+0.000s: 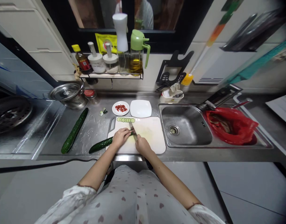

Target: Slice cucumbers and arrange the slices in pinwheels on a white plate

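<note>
My left hand (121,137) is closed over a dark green cucumber (101,145), pressing it on the white cutting board (154,137). The cucumber's uncut end reaches past the board's left edge. In my right hand (143,145) is the handle of a kitchen knife (132,128), its blade at the cucumber's cut end, close to my left fingertips. A row of thin cucumber slices (125,120) lies along the far edge of the board. Another whole cucumber (75,130) rests on the steel counter to the left.
Behind the board stand a plate of chopped red pieces (121,108) and a white plate (140,109). Cucumber ends (103,111) lie nearby. A sink (185,124) with a red plastic bag (231,126) is at right, a steel pot (69,95) at left, a seasoning shelf (112,75) above.
</note>
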### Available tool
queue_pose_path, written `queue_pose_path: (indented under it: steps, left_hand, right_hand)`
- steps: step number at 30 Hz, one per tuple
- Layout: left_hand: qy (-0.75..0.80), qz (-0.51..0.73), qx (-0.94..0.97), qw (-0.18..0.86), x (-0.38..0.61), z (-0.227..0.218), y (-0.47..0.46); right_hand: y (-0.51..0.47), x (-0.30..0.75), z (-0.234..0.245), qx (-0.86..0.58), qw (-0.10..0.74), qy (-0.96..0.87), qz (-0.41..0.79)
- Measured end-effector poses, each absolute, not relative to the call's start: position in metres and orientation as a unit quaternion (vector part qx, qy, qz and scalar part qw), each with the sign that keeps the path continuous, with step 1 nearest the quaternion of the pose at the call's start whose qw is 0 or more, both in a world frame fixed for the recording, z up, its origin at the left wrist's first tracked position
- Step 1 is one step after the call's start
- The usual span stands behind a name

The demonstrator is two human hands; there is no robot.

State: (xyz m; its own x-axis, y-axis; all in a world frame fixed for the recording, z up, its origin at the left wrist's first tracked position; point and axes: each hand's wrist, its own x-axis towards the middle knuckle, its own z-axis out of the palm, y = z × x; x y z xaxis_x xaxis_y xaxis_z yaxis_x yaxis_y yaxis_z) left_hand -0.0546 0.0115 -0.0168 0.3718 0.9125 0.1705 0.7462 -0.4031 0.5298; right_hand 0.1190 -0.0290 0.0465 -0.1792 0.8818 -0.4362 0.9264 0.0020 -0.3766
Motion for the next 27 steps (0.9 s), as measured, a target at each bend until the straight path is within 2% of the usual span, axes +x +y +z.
queue_pose_path:
  steps: [11, 27]
  left_hand:
    - [0.519, 0.221, 0.803, 0.192, -0.055, -0.018, 0.013]
    - [0.514, 0.218, 0.805, 0.199, -0.054, -0.016, 0.014]
  right_hand:
    - [-0.043, 0.123, 0.058, 0.640, 0.081, 0.695, -0.318]
    - [-0.030, 0.115, 0.057, 0.642, 0.080, 0.689, -0.327]
